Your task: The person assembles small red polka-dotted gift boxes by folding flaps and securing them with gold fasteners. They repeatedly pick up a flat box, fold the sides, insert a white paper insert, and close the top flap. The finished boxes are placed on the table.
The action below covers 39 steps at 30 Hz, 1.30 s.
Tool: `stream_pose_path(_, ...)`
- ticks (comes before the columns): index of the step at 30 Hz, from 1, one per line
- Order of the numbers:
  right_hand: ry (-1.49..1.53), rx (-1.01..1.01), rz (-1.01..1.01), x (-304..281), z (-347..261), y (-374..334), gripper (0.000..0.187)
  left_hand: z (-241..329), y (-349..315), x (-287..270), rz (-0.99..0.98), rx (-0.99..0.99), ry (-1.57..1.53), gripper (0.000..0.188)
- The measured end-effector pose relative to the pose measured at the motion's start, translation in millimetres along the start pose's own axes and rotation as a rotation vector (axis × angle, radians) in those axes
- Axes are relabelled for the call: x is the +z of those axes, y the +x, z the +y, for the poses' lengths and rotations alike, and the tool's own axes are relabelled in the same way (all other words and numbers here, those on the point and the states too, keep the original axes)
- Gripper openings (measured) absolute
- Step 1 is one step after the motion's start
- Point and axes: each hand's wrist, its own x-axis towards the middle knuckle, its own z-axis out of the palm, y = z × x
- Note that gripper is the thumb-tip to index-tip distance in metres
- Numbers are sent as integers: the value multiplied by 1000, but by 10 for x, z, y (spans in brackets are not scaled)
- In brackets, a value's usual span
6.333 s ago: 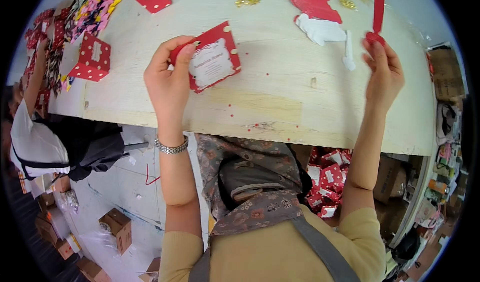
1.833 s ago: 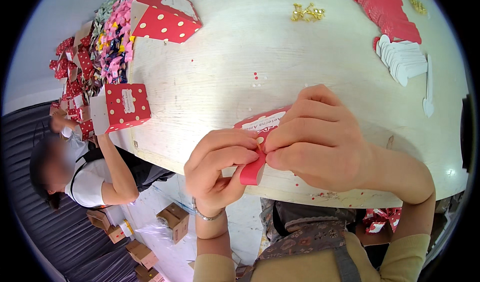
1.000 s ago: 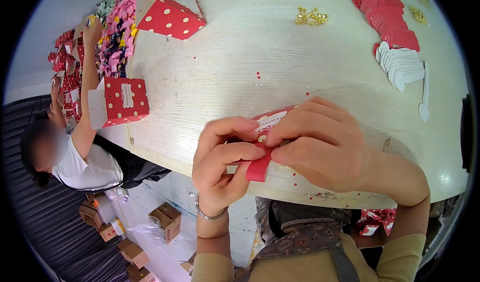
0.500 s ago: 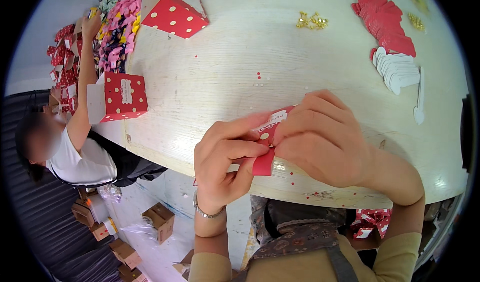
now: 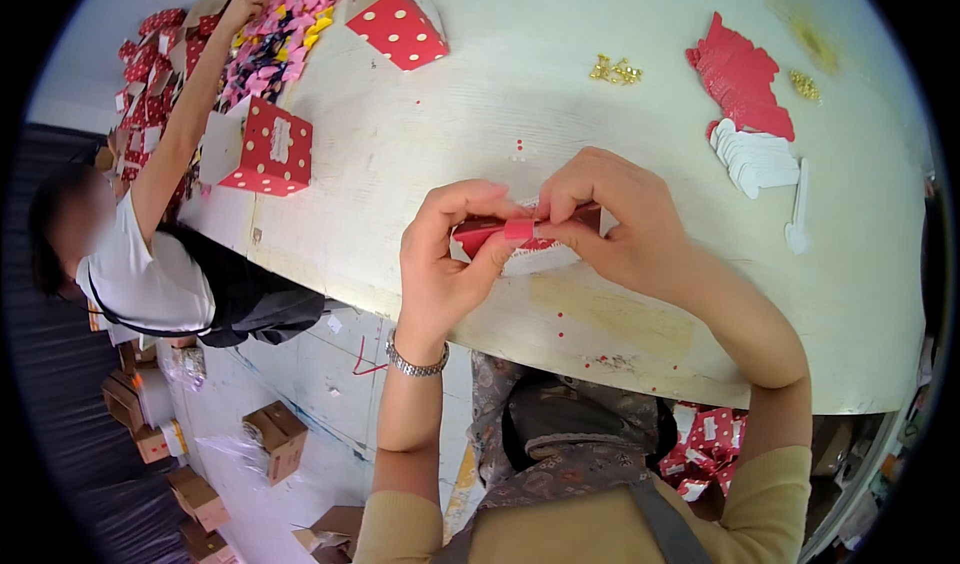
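Tabletop (image 5: 400, 184): bright, pale, evenly lit; shadows faint and soft-edged; light source cannot be placed
Left hand (image 5: 445, 254) and right hand (image 5: 610, 214): well lit, fairly clear
Red folded piece (image 5: 519, 230): fine detail soft between the fingers
Gold fasteners (image 5: 615, 71), far right: small bright glints
Red packets (image 5: 710, 439), near right: dimmer, in the table's shade
Curtain (image 5: 60, 364), left: dark, folds faintly visible
Co-worker's head (image 5: 80, 229), left: smeared by heavy blur
Table's near edge: bowed by fisheye distortion
Rim: black corners, bluish fringe
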Motion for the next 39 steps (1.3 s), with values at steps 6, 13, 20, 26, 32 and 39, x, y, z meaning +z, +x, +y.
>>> stream_pose_path(6,28,69,39,45,-57,-26,15,87,-43,38,46,246,425,26)
stream_pose_path(13,-51,156,33,-7,-93,-60,10,148,67,-36,-144,358,569,37)
stream_pose_path(20,-51,407,-780,-832,-892,-419,10,269,206,-1395,372,482,986,63)
stream_pose_path(26,-292,95,-903,-662,-940,-650,30,-133,441,-2081,586,250,1295,28)
stream_pose_path(32,-243,-66,-200,-247,-239,-271,43,-15,-231,-1062,241,299,592,8)
stream_pose_path(39,-18,-80,-136,62,192,-172,50,-28,-436,-264,101,259,-59,37)
